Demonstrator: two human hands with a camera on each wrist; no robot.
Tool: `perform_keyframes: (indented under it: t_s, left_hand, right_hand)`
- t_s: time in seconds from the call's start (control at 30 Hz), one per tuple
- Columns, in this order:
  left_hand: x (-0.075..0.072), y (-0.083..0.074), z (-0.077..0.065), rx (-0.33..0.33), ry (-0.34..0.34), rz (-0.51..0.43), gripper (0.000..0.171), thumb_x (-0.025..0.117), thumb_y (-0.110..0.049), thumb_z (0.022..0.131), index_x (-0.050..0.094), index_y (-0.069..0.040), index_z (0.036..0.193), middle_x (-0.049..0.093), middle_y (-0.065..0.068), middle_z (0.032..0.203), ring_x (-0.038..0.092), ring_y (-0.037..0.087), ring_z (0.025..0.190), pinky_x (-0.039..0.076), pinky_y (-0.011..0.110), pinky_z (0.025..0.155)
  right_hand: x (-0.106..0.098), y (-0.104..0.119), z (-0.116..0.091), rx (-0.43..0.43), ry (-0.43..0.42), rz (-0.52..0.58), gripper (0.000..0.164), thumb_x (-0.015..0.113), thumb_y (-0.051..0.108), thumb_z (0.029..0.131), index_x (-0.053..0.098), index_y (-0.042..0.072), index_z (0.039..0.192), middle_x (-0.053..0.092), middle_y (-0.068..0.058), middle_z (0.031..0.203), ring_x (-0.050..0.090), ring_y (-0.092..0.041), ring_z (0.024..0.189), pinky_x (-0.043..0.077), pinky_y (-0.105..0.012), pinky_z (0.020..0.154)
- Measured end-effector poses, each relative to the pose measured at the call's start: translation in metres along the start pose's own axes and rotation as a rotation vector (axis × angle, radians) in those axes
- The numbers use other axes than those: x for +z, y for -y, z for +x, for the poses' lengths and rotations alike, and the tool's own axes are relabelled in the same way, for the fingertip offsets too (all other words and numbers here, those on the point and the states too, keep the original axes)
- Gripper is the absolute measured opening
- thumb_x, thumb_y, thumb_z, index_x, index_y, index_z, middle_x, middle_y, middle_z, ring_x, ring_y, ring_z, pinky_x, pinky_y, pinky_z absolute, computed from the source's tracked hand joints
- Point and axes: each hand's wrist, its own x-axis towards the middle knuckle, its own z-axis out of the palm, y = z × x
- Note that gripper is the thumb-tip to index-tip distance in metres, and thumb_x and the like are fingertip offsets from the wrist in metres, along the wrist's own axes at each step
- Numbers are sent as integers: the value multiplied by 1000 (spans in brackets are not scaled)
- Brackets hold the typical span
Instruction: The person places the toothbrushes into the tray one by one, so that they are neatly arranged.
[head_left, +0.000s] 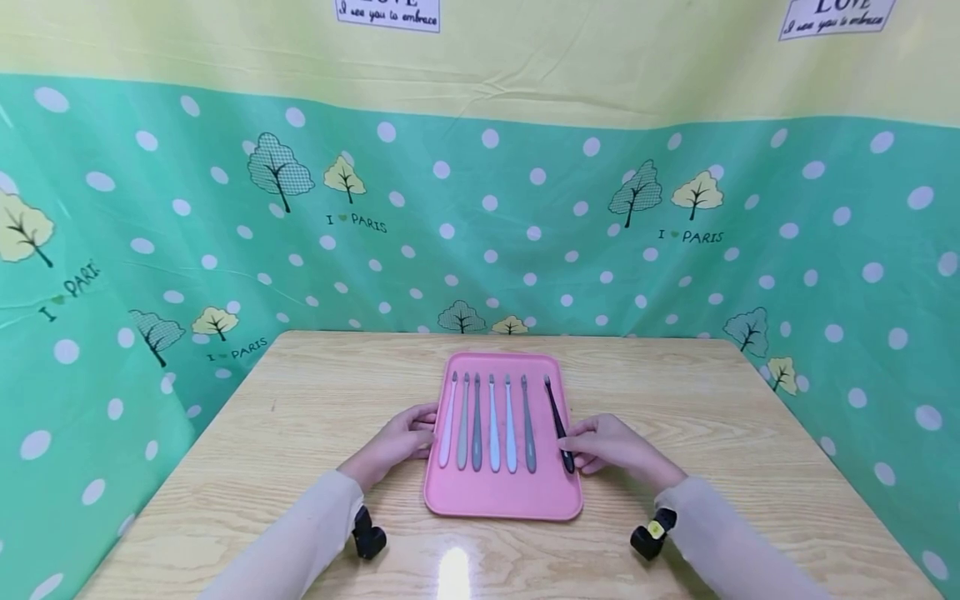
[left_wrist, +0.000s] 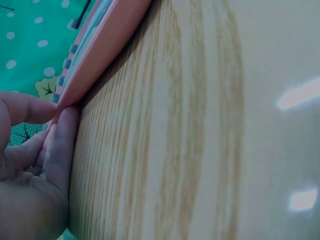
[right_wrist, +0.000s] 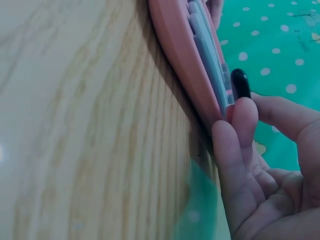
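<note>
A pink tray [head_left: 502, 500] lies on the table with a row of slim tapered tools on it, each with a small grey tip. My left hand [head_left: 396, 443] grips the tray's left rim; in the left wrist view its thumb [left_wrist: 32, 107] is above the edge and the fingers [left_wrist: 64, 132] are at the side. A black slim tool [head_left: 557, 417] lies slanted along the tray's right side, apart from the others. My right hand [head_left: 611, 446] pinches its handle between thumb and finger, at the tray's right rim. Another finger [right_wrist: 227, 145] sits at the tray's outer wall.
The other tools include a pinkish-white one [head_left: 447, 425], a dark grey one [head_left: 477, 429] and a light blue one [head_left: 511, 433], lying side by side. A wood-grain table [head_left: 322, 392] supports the tray. Green dotted cloth [head_left: 525, 208] hangs behind and on both sides.
</note>
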Motion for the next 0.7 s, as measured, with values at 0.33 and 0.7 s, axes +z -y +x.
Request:
perform_keyframes:
  t_s: [0.33, 0.7]
  left_hand:
    - [-1, 2, 0, 12, 14, -9, 65, 60, 3, 88, 38, 5, 149, 47, 22, 132, 54, 29, 114, 60, 38, 89]
    - [-1, 2, 1, 1, -3, -5, 63, 61, 2, 89, 40, 3, 149, 50, 18, 130, 56, 27, 112, 60, 37, 88]
  right_hand:
    - [10, 9, 6, 10, -82, -98, 29, 78, 16, 87, 71, -4, 107, 67, -10, 71, 64, -16, 60, 62, -31, 57]
    - [18, 14, 10, -1, -137, -197, 22, 80, 15, 84, 70, 1, 98, 66, -9, 69, 63, -16, 58, 60, -29, 52]
